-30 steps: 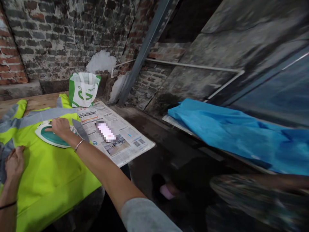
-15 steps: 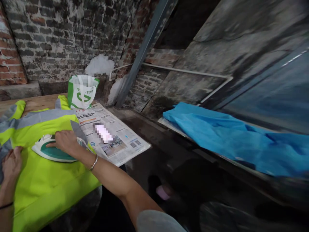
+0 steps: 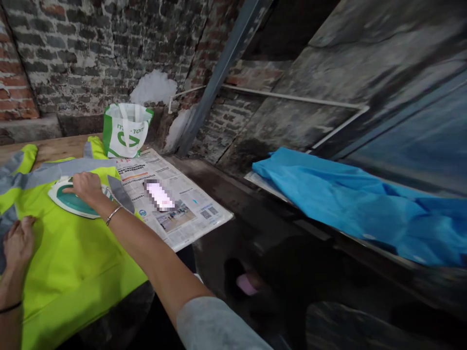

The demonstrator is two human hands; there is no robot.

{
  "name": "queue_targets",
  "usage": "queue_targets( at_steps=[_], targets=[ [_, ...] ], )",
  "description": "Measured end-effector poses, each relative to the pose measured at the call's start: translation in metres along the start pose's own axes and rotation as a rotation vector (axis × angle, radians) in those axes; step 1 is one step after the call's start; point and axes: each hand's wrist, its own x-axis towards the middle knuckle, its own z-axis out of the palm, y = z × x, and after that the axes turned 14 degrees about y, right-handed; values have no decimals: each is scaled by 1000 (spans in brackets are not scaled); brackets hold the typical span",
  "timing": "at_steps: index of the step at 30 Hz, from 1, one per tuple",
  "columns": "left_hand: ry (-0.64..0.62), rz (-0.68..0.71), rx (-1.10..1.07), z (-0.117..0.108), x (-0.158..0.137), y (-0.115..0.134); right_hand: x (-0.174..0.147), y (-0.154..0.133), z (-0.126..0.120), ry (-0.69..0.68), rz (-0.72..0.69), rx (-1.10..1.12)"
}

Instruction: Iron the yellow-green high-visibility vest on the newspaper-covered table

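My right hand is closed around the handle of a clothes iron, white with a green top. The iron lies on a bright yellow-green high-visibility top with grey bands, which is spread over the table. My left hand rests on the same top near the left picture edge. Its fingers are bent and pressed together on the cloth, their tips partly hidden. Just right of the iron, a grey flap of the top lies by the newspaper.
A newspaper sheet covers the table's right end, with a blurred phone on it. Behind stands a white and green bag. Blue cloth covers a surface at right, across a dark floor. A brick wall rises behind.
My right hand has moved the iron up the top, away from me and slightly left. My left hand stays in place on the cloth. The view has shifted slightly.
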Motion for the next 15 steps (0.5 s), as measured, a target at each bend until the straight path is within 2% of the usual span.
queue_targets(
  at_steps=[3, 6, 10, 15],
  targets=[
    [-5, -22, 6, 0, 0, 0, 5, 1, 3, -5, -13, -13],
    [-8, -24, -13, 2, 1, -3, -2, -1, -7, -36, -27, -28],
    [9, -23, -23, 4, 3, -6, -32, -5, -28, -47, -28, -20],
    [-46, -41, 6, 0, 2, -2, -71, -5, -47, -99, -29, -10]
  ],
)
